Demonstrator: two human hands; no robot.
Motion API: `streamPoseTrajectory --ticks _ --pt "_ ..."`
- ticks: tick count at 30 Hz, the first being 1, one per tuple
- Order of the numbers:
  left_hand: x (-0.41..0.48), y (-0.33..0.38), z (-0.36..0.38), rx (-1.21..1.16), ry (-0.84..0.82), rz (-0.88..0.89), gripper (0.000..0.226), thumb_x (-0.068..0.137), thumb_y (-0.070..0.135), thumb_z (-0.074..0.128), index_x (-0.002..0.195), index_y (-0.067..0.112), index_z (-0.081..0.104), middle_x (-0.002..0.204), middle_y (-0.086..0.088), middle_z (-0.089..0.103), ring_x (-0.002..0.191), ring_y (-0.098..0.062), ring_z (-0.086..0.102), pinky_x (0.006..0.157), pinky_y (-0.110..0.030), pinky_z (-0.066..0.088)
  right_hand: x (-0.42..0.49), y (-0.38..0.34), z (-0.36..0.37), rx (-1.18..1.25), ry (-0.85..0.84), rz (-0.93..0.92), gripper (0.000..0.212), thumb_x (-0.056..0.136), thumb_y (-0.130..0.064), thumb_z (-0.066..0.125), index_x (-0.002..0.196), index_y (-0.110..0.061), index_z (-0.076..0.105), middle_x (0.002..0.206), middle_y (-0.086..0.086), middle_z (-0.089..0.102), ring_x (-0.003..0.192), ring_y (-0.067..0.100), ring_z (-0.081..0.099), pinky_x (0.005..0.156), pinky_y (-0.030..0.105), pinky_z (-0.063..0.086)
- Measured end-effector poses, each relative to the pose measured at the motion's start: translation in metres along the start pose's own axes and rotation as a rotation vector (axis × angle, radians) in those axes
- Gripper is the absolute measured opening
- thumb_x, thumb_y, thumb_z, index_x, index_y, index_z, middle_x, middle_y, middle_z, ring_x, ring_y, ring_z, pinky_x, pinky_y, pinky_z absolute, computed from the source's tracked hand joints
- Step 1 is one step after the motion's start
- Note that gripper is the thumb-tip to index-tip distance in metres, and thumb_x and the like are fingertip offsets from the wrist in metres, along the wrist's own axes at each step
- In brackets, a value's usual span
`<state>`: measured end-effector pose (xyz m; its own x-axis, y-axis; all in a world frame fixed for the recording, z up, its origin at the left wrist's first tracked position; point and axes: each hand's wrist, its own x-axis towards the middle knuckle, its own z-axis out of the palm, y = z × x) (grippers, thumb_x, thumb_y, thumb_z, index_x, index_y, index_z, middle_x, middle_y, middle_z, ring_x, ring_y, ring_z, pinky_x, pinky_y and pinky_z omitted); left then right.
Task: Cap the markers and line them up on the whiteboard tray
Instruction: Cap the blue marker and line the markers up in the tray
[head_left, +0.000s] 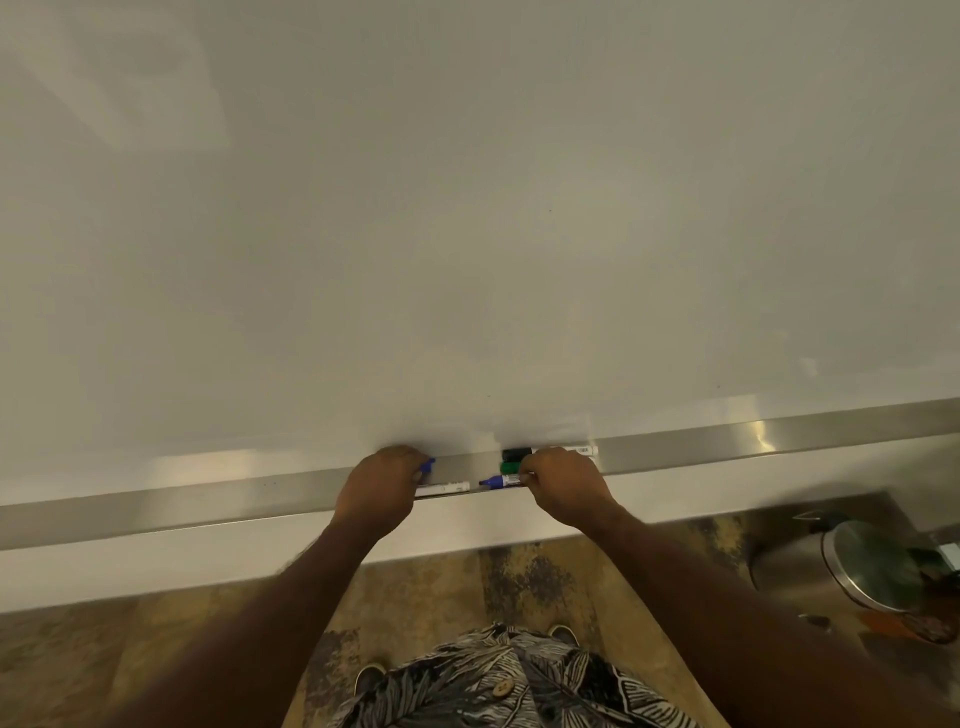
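- Right hand (563, 480) pinching uncapped blue marker (501, 481) by barrel.
- Left hand (382, 480) closed on blue cap (428, 464).
- Probably light, stiff, slick; best gripped mid-barrel.

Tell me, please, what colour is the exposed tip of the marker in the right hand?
Blue, in the head view: the uncapped marker's tip.

It looks like an office or meeting room; a large, blank white wall-mounted whiteboard (467, 208) fills most of the view; a long brushed-metal tray (727, 441) runs along its lower edge and carries white-barrelled dry-erase markers (566, 451) with blue, green and black ends; below lies mottled brown hard flooring (426, 587); a round stainless-steel waste bin (831, 566) stands at the right.
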<state>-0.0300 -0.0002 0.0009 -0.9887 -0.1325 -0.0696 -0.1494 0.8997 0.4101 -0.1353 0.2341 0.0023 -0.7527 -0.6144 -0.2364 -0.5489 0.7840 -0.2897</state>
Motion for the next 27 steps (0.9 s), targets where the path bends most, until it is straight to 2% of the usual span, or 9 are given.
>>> streamPoseTrajectory --ticks 5,9,13,21,27 --pt "0.008 0.006 0.002 0.082 -0.034 -0.051 0.021 0.087 0.014 0.048 0.094 0.020 0.067 0.101 -0.002 0.067 0.093 -0.027 0.061 0.076 -0.036 0.048 0.009 -0.003 -0.005 -0.101 -0.079 -0.039 0.024 0.092 -0.028 0.050 0.102 -0.014 0.068 0.099 0.010 0.070 0.086 0.026 0.064 0.076 0.037 0.055" --pt "0.006 0.002 0.004 0.054 -0.048 -0.075 0.023 0.086 0.012 0.049 0.097 0.021 0.067 0.104 0.001 0.065 0.090 -0.026 0.062 0.073 -0.030 0.044 0.011 -0.004 -0.005 -0.140 -0.120 -0.056 0.027 0.089 -0.032 0.056 0.108 -0.014 0.062 0.104 0.011 0.068 0.093 0.029 0.063 0.080 0.038 0.051" --pt "0.004 -0.002 0.006 -0.017 -0.047 -0.100 0.023 0.086 0.007 0.049 0.097 0.018 0.066 0.104 0.000 0.065 0.087 -0.025 0.062 0.071 -0.025 0.038 0.012 -0.003 -0.003 -0.181 -0.115 -0.054 0.029 0.088 -0.026 0.061 0.113 -0.013 0.057 0.110 0.014 0.065 0.099 0.031 0.062 0.083 0.039 0.050" --pt "0.008 -0.005 0.004 -0.058 -0.065 -0.119 0.023 0.079 0.006 0.052 0.095 0.017 0.065 0.099 -0.005 0.069 0.090 -0.025 0.060 0.073 -0.028 0.041 0.018 -0.003 -0.003 -0.130 -0.083 -0.055 0.029 0.081 -0.027 0.071 0.107 -0.016 0.064 0.109 0.006 0.064 0.097 0.026 0.061 0.084 0.038 0.052" --pt "0.006 -0.006 0.005 0.022 -0.029 -0.090 0.025 0.082 0.013 0.054 0.102 0.024 0.064 0.106 0.000 0.068 0.093 -0.026 0.062 0.078 -0.032 0.046 0.013 -0.003 0.003 -0.167 -0.043 -0.111 0.028 0.087 -0.025 0.062 0.113 -0.015 0.065 0.113 0.004 0.061 0.098 0.026 0.061 0.082 0.038 0.051"
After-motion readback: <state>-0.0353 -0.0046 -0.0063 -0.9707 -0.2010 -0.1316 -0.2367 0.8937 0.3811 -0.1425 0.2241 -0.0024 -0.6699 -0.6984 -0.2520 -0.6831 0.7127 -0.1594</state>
